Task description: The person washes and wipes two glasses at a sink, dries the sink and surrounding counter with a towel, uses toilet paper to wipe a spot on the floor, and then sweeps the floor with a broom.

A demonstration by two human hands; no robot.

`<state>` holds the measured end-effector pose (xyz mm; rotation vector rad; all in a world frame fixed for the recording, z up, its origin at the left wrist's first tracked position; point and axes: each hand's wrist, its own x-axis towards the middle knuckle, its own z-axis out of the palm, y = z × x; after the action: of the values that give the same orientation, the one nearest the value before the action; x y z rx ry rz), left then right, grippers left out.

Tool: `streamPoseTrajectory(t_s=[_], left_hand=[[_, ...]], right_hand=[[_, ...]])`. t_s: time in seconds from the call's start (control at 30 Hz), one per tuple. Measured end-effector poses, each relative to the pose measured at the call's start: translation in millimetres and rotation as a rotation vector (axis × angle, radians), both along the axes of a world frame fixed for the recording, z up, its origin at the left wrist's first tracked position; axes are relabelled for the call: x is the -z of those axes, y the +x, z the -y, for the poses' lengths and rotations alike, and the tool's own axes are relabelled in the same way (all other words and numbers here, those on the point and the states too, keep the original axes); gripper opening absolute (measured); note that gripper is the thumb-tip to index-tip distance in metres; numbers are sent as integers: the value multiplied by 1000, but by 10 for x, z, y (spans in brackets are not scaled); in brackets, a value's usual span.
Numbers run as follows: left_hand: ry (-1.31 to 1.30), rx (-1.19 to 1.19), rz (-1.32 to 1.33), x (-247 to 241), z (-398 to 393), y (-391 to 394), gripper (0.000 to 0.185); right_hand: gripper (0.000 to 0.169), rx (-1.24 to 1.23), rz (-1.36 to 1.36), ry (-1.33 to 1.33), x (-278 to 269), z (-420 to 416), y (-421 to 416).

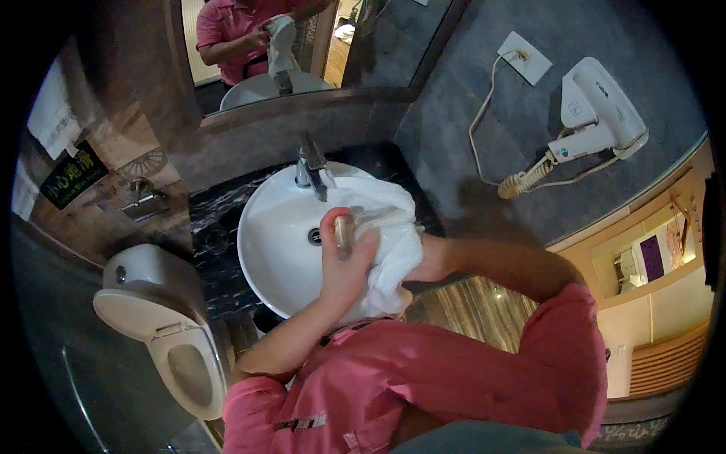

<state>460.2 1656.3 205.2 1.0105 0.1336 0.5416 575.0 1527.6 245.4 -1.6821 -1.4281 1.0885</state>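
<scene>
Over the right side of a round white washbasin (278,267), my left hand (347,267) grips a small clear, brownish container (343,237); whether it is a glass or a bottle I cannot tell. A white towel (394,244) lies bunched beside it, hanging over the basin's right rim and down its front. My right hand (432,258) holds the towel from the right, its fingers mostly hidden by the cloth. Just behind both hands stands a chrome faucet (311,170), its spout close to the towel's upper end.
A black marbled counter (218,227) carries the basin, below a framed mirror (374,51). On the right wall hang a white hair dryer (604,113) with a coiled cord and a socket plate (524,58). A toilet (190,363) with a raised lid stands left.
</scene>
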Motion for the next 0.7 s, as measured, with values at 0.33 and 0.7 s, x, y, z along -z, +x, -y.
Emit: streamPoseTrajectory(t_s=[0.33,0.7], left_hand=[[493,17,280,327,94,460,89],[-746,541,6,392,200,743,51]], right_hand=[[41,759,34,453,-151,332,75],[44,363,1023,293,-800,683,181]])
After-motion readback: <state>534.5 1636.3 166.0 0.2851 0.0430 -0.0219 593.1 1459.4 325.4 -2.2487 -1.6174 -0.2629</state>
